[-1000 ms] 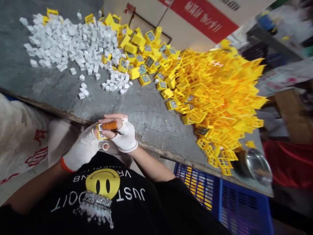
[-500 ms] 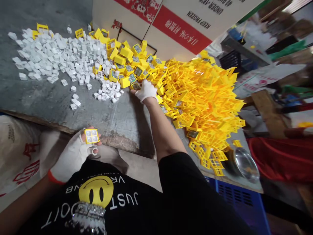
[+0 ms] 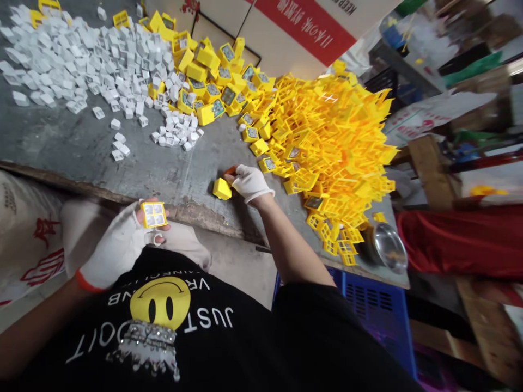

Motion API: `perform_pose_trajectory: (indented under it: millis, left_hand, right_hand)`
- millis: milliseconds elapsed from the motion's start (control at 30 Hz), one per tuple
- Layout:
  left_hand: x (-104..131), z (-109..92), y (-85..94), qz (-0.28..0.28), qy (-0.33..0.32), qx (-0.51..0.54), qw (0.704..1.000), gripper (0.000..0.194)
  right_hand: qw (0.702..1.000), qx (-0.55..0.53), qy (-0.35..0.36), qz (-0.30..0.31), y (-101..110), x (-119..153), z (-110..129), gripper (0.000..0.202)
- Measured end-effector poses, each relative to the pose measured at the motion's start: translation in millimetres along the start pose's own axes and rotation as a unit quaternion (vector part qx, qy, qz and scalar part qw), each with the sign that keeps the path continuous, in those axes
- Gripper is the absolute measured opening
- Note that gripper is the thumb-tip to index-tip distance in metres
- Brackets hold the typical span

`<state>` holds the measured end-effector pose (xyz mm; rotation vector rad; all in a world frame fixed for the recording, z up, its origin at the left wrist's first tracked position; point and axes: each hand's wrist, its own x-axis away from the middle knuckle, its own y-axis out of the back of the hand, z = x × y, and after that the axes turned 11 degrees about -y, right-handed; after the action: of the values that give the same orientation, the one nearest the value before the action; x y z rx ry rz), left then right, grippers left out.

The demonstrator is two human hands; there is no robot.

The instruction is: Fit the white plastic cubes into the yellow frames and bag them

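Observation:
My left hand (image 3: 122, 239), in a white fingerless glove, grips a small yellow frame with four pale panes (image 3: 154, 214) in front of the table edge. Over the table my right hand (image 3: 251, 182), also gloved, pinches a yellow plastic housing (image 3: 222, 189) at its fingertips. The housing's closed side shows; its inner side is hidden. Beyond both hands lies a pile of yellow housings (image 3: 206, 56), some with grey parts inside. Left of it spread many small white plastic caps (image 3: 134, 68), with a smaller cluster of caps (image 3: 180, 129) nearer me.
A large heap of open yellow frames (image 3: 330, 136) covers the right of the grey table (image 3: 163, 171). A printed carton (image 3: 286, 49) stands behind. A metal bowl (image 3: 390, 247) sits at the right corner, above a blue crate (image 3: 371, 310). White sacks (image 3: 28, 239) are at lower left.
My right hand has drawn back from the yellow pile toward me, bringing a yellow housing with it. My left hand keeps hold of the paned frame. The camera view has shifted slightly.

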<state>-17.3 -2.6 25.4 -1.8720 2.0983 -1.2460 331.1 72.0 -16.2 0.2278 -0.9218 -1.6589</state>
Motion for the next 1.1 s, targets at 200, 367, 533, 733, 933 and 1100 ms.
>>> perform_pose_trajectory:
  millis: [200, 367, 533, 733, 933, 1100]
  left_hand:
    - [9, 3, 4.0, 0.024, -0.004, 0.018, 1.0, 0.035]
    - [13, 4, -2.9, 0.019, 0.0, 0.012, 1.0, 0.035]
    - [13, 7, -1.9, 0.009, -0.017, -0.01, 1.0, 0.036]
    - [9, 14, -0.2, 0.039, -0.013, 0.019, 0.999, 0.031]
    - [15, 18, -3.8, 0.034, -0.005, 0.052, 0.998, 0.024]
    - [18, 16, -4.3, 0.055, -0.025, 0.037, 0.997, 0.024]
  right_hand:
    - [0.99, 0.078, 0.086, -0.083, 24, 9, -15, 0.04]
    - [0.986, 0.099, 0.123, 0.045, 25, 42, -20, 0.066]
    - [0.977, 0.155, 0.142, 0.029, 31, 61, -19, 0.049]
    - [0.887, 0.312, 0.331, 0.079, 30, 32, 9, 0.049]
    - [0.905, 0.21, 0.36, 0.088, -4, 56, 44, 0.06]
    - [0.9, 0.072, 0.419, 0.094, -24, 104, 78, 0.066]
